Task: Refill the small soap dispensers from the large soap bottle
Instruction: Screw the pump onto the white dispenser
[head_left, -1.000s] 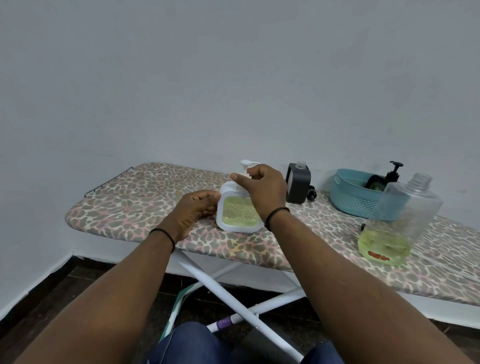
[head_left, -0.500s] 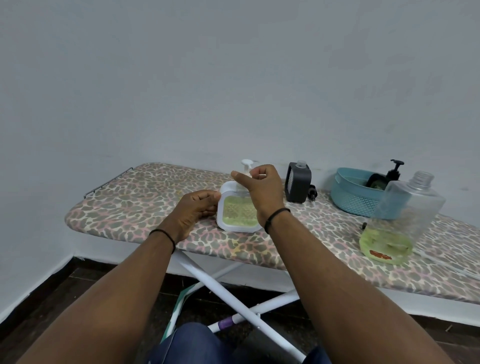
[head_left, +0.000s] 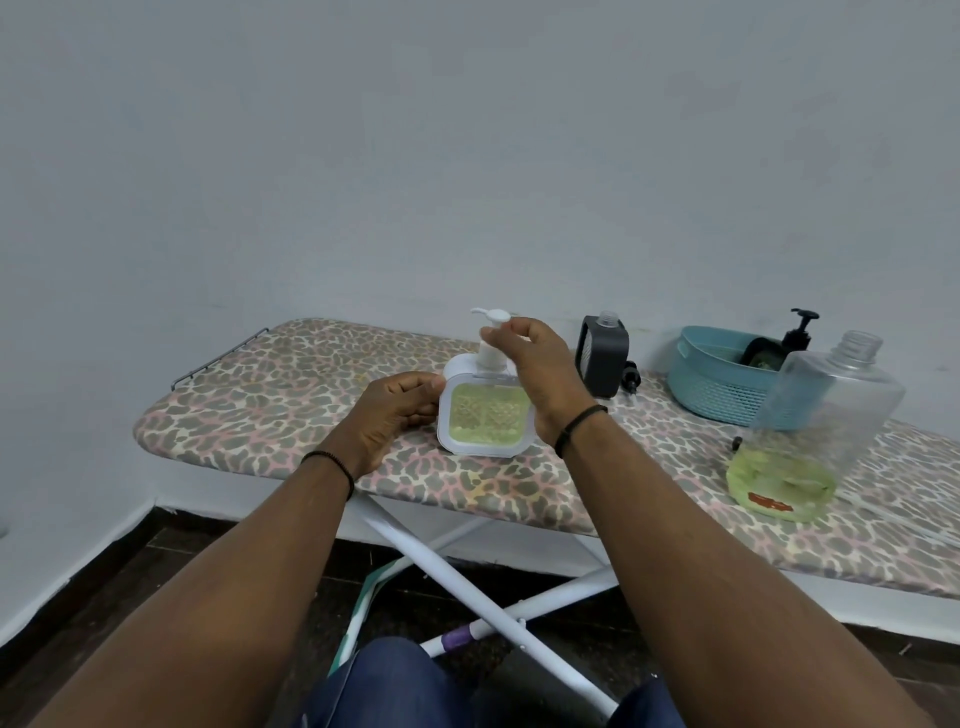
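While I watch through the head camera, the white soap dispenser (head_left: 485, 410) stands upright on the ironing board (head_left: 270, 400), near its front edge and about midway between my two forearms. Its clear front panel shows yellow-green soap filling most of the body. My left hand (head_left: 397, 410) rests against the dispenser's left side, fingers curled in and touching the white frame, steadying it. My right hand (head_left: 540, 374) reaches over from the right, and its thumb and fingertips pinch the neck of the white pump head (head_left: 491, 338) that sits on top of the dispenser, spout pointing left. Each wrist wears a thin black band.

Further right, at the back of the board, a black dispenser (head_left: 602, 358) stands with its clear threaded neck uncapped; something small and dark lies just beside it, too small for me to identify. Beyond it sits a teal basket (head_left: 717, 389) holding another dark dispenser with a black pump (head_left: 800, 327). Nearest the right edge of the view stands the large soap bottle (head_left: 810, 431), clear, uncapped, with a low layer of yellow-green soap at its bottom. It is well apart from both hands.
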